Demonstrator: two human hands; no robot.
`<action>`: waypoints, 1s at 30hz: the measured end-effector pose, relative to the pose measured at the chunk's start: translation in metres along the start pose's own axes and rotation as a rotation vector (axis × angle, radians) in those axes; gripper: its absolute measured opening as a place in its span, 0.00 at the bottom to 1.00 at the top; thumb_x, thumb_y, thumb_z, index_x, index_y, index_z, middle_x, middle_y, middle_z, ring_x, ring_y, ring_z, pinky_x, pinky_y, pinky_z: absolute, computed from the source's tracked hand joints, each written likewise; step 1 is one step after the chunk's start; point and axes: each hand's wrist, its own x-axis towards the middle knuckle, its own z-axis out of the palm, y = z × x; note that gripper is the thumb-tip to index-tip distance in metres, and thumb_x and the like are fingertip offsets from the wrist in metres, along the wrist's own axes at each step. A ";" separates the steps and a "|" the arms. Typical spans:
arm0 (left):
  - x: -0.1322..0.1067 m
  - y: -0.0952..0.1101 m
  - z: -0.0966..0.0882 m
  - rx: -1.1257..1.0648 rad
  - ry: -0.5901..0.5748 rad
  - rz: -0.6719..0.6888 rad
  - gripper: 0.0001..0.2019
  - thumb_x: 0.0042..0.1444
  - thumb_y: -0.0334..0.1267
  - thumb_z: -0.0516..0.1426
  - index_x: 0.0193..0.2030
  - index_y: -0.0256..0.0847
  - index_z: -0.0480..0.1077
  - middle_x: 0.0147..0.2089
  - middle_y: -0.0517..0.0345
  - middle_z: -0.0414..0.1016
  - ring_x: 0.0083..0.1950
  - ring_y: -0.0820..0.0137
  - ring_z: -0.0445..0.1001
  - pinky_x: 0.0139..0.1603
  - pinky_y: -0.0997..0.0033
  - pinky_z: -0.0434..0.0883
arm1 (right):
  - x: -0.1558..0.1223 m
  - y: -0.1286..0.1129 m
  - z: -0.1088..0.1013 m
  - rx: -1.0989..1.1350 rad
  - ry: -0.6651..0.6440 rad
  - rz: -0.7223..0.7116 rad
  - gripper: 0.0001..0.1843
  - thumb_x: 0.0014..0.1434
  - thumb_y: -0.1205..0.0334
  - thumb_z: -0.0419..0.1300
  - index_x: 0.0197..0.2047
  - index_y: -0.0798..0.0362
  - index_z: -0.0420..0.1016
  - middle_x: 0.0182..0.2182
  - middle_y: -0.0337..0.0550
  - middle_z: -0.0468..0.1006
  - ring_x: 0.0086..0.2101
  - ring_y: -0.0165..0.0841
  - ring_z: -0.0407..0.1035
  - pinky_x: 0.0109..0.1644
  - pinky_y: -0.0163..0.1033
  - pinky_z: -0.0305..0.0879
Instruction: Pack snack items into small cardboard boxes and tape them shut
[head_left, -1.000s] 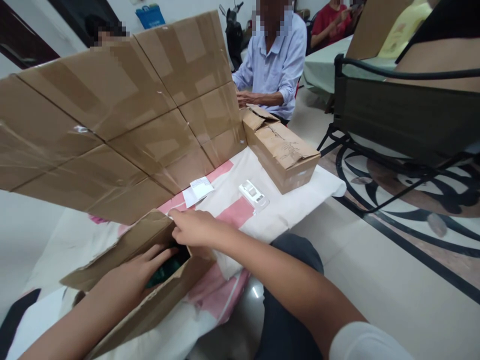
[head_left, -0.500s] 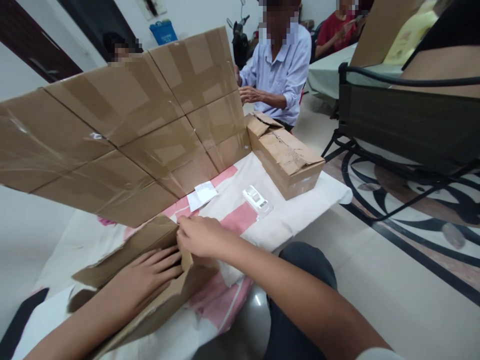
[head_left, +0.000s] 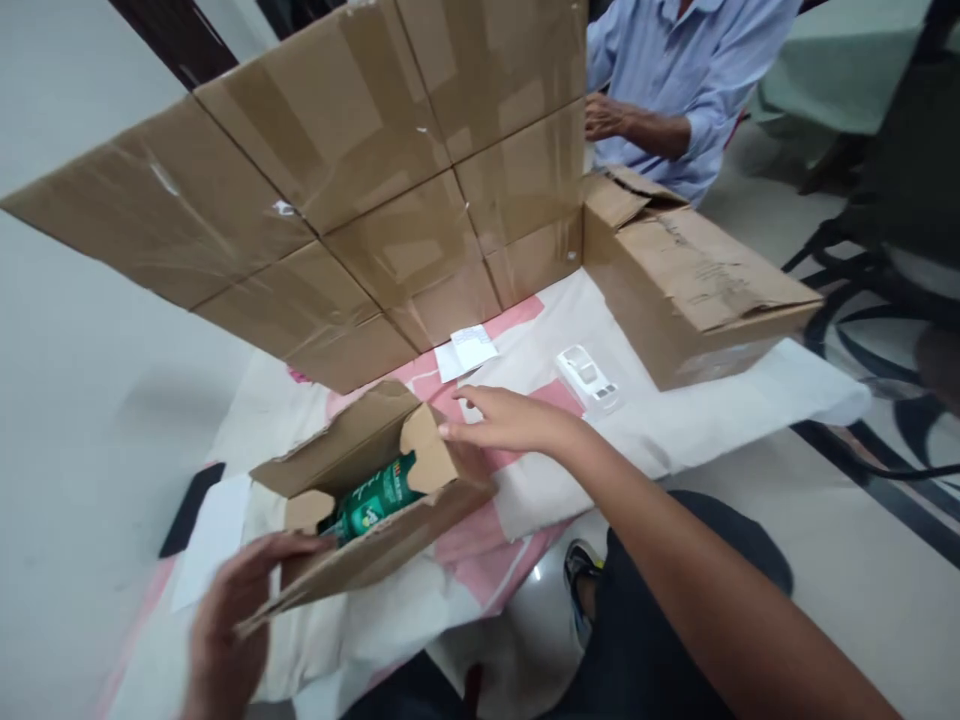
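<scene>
An open cardboard box [head_left: 424, 530] lies on the cloth before me with its long flaps raised. Inside rests a green bottle [head_left: 379, 498] with a printed label, partly covered by the small end flaps. My left hand [head_left: 232, 610], somewhat blurred, is at the box's near left end, with its fingers bent over the near flap and their tips inside. Beside the far right end flap, my right hand [head_left: 510, 418] has its thumb and forefinger apart and nothing in it; the thumb is at or very near the flap's edge.
A tall taped cardboard panel [head_left: 390, 200] stands behind the box. A closed carton [head_left: 697, 290], a white car-shaped object [head_left: 587, 376] and a paper slip [head_left: 471, 350] lie to the right. A black flat object [head_left: 191, 510] is at left. Across the table sits a person [head_left: 690, 80] in a blue shirt.
My left hand has drawn back from inside the box to its near left end, uncovering the green bottle. My right hand has loosened from the end flap. The view has shifted left and down.
</scene>
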 end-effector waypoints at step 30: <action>0.035 0.028 0.079 0.948 -0.265 0.569 0.27 0.66 0.47 0.58 0.69 0.43 0.62 0.68 0.55 0.69 0.69 0.58 0.68 0.67 0.58 0.64 | 0.025 -0.018 -0.001 0.135 0.477 -0.316 0.16 0.66 0.56 0.58 0.31 0.49 0.83 0.55 0.45 0.77 0.55 0.38 0.71 0.63 0.48 0.62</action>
